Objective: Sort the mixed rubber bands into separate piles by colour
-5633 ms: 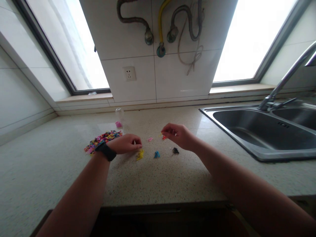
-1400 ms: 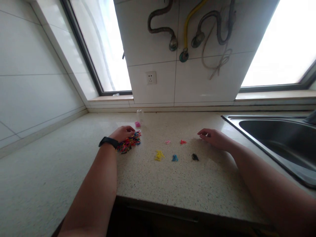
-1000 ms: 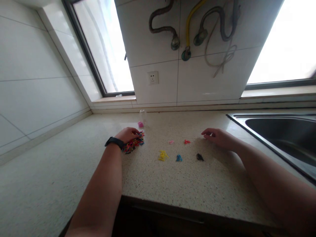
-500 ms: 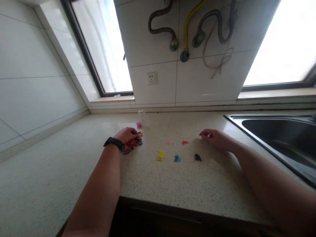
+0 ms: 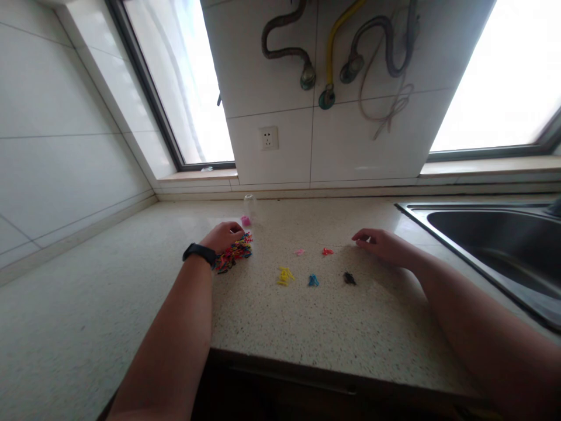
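On the left of the counter lies a mixed pile of small multicoloured clip-like pieces [image 5: 235,254], too small to name surely. My left hand [image 5: 222,237], with a dark band on its wrist, is over the pile's upper edge. Its fingertips are pinched together; what they hold, if anything, cannot be made out. My right hand [image 5: 375,244] rests on the counter, loosely curled, with a gap between thumb and fingers and nothing seen in it. Between the hands lie small groups: pink pieces [image 5: 300,252], red pieces [image 5: 327,251], yellow pieces [image 5: 285,276], blue pieces [image 5: 313,280] and black pieces [image 5: 349,278].
A clear jar [image 5: 249,206] stands behind the pile, with a pink lid-like piece [image 5: 245,221] close by. A steel sink [image 5: 414,216] is set into the counter [image 5: 280,327] at the right. The tiled wall carries a socket [image 5: 269,138] and hoses [image 5: 333,52].
My left hand has lifted slightly and drawn back from the pile, uncovering more of it. My right hand has barely moved. The view has shifted a little.
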Tool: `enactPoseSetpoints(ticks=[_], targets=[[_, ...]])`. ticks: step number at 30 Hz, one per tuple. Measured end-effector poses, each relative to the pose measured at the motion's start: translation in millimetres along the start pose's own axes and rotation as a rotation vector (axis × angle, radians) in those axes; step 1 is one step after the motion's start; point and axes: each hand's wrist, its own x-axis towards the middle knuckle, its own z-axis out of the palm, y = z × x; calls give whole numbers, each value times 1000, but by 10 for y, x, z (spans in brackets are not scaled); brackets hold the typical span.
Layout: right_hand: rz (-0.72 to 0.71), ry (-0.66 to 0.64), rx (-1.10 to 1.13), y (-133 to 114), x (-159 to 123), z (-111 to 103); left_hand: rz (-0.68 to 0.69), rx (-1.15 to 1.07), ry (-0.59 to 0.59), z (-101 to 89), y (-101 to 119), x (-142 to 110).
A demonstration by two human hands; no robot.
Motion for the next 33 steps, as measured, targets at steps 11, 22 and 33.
enactPoseSetpoints(ticks=[11, 22, 33], targets=[[-17, 8, 5, 48, 16, 33, 82, -194, 87, 79, 98, 45], [-58, 23, -20, -254, -55, 3, 85, -599, -1, 282, 597, 5], [-262, 56, 147, -877, -148, 81, 158, -815, -167, 514, 1249, -215]])
